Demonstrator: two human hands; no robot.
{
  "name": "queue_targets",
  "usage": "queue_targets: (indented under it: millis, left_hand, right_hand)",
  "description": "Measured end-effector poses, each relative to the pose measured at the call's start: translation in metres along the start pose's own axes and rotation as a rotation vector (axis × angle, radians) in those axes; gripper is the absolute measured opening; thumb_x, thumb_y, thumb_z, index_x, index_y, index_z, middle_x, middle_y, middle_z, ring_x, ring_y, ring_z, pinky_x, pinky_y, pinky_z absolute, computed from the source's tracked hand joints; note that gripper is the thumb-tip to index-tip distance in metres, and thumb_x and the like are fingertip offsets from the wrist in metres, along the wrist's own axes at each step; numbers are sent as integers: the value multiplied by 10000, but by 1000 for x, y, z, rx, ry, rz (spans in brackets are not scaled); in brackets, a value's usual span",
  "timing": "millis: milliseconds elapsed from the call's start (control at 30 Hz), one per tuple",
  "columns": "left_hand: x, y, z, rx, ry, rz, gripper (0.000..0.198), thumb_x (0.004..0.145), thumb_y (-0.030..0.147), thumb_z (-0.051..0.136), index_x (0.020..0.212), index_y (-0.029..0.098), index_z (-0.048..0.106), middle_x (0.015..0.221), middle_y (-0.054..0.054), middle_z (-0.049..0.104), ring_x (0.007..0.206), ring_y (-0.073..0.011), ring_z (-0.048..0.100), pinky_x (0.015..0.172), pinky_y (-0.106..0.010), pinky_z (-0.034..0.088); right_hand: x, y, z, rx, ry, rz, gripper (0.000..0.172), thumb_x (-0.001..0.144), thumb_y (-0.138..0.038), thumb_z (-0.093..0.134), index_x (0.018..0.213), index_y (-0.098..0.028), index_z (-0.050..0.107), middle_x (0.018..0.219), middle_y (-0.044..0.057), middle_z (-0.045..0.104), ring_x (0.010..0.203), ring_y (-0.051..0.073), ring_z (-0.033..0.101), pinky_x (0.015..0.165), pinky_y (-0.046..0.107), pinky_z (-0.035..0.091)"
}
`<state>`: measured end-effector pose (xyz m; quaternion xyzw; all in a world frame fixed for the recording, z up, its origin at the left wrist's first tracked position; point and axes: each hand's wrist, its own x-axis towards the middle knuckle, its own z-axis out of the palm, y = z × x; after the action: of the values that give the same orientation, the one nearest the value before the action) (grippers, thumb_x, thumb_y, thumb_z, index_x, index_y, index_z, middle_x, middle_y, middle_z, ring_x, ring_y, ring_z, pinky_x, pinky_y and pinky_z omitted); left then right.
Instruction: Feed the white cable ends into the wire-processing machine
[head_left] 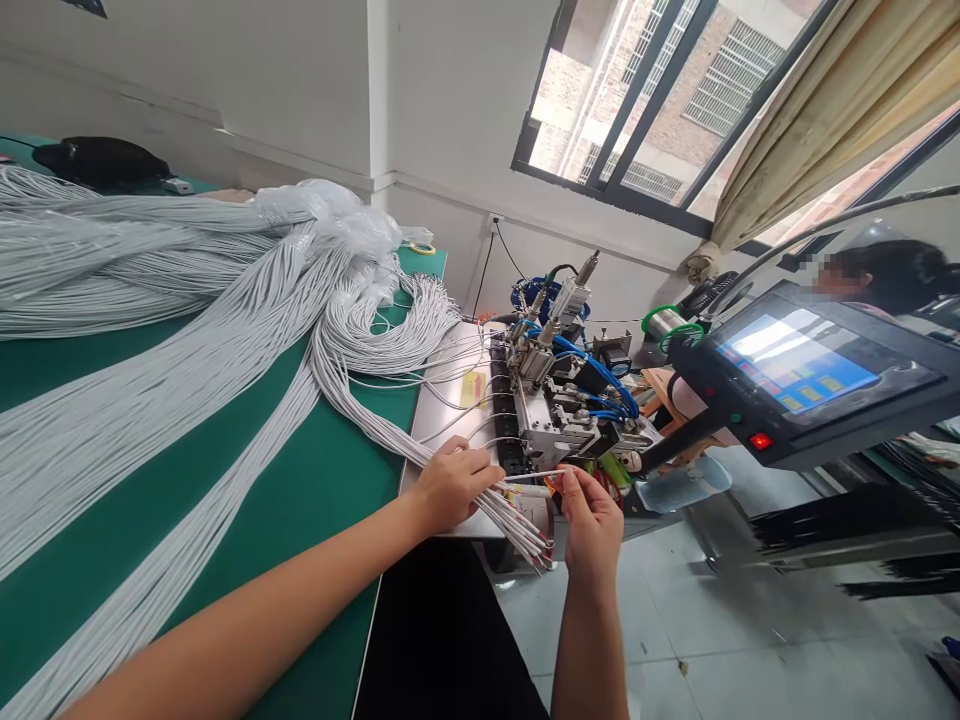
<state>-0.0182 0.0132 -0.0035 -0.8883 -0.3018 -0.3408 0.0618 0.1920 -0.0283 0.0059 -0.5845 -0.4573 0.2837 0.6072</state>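
My left hand (455, 487) is closed round a bundle of white cables (517, 525), whose cut ends stick out past it to the lower right. Between thumb and fingers, my right hand (590, 515) pinches the end of a single white cable (536, 475) drawn out to the right of the bundle. Just beyond both hands stands a metal machine (544, 390) with blue air hoses and a row of dark slots. Several single cables run across its metal plate (450, 390) into those slots. The fingertips of my left hand are partly hidden.
Long bundles of white cable (187, 370) with plastic wrap (330, 215) cover much of the green table (300, 480). A touchscreen panel (802, 370) hangs at the right, near a green wire spool (667, 322). Another person (892, 280) sits behind it. A clear plastic bin (686, 485) is below.
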Motion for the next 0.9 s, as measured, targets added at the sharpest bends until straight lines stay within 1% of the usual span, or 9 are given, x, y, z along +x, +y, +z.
queue_targets:
  millis: [100, 233, 333, 467, 567, 633, 733, 800, 900]
  left_hand:
    - [-1, -1, 3, 0, -17, 15, 248, 760, 117, 492, 971, 199, 592, 777, -7, 593, 712, -148, 547, 808, -343, 334]
    - [-1, 1, 2, -10, -5, 0, 278, 764, 93, 470, 984, 214, 589, 775, 5, 607, 718, -142, 553, 834, -353, 315]
    - [0, 2, 1, -6, 12, -4, 279, 770, 87, 463, 980, 220, 591, 764, 14, 611, 713, -137, 555, 842, -359, 303]
    - [0, 2, 2, 1, -6, -25, 357, 716, 69, 482, 1018, 223, 595, 785, 12, 620, 739, -141, 567, 863, -369, 287]
    - [0, 2, 1, 1, -22, -52, 430, 700, 86, 501, 1098, 230, 580, 798, 4, 619, 743, -146, 566, 875, -372, 281]
    - [0, 3, -1, 3, -41, -75, 455, 701, 99, 508, 1131, 236, 568, 792, 0, 613, 727, -149, 556, 882, -374, 278]
    - [1, 5, -2, 8, -61, -106, 412, 698, 116, 517, 1086, 237, 582, 791, -6, 610, 716, -156, 543, 903, -393, 265]
    - [1, 6, -2, 15, -55, -128, 350, 706, 134, 521, 1033, 235, 594, 795, -9, 610, 729, -166, 541, 923, -415, 248]
    - [2, 8, -2, 40, -52, -161, 304, 715, 148, 522, 996, 237, 598, 796, -10, 606, 753, -179, 538, 949, -445, 224]
  right_hand:
    - [-2, -5, 5, 123, 22, 85, 404, 732, -488, 692, 929, -136, 721, 736, 54, 678, 486, 92, 464, 428, 215, 337]
    - [-3, -10, 9, 230, -21, 128, 349, 729, -440, 725, 927, -152, 720, 697, 29, 659, 453, 56, 356, 409, 197, 270]
    - [-1, -11, 6, 287, -79, 153, 329, 727, -417, 735, 936, -164, 720, 704, 28, 657, 458, 51, 339, 416, 194, 255]
    - [6, -9, -2, 304, -195, 204, 328, 723, -420, 729, 930, -166, 719, 720, 35, 665, 425, 38, 299, 405, 201, 218]
    - [12, -2, -9, 198, -239, 227, 360, 716, -447, 719, 925, -153, 718, 727, 46, 681, 409, 45, 314, 398, 206, 211]
    - [15, 3, -12, 60, -242, 201, 374, 704, -457, 720, 907, -142, 717, 743, 59, 693, 452, 81, 416, 425, 216, 285]
    - [18, 8, -13, -197, -233, 101, 342, 702, -455, 714, 840, -141, 713, 749, 66, 696, 587, 155, 543, 532, 251, 394]
    - [19, 9, -11, -318, -247, 43, 334, 727, -472, 679, 804, -148, 704, 729, 59, 689, 604, 170, 553, 554, 261, 405]
    - [23, 12, -9, -382, -262, -3, 346, 759, -494, 623, 772, -153, 678, 688, 46, 663, 592, 172, 538, 554, 261, 396]
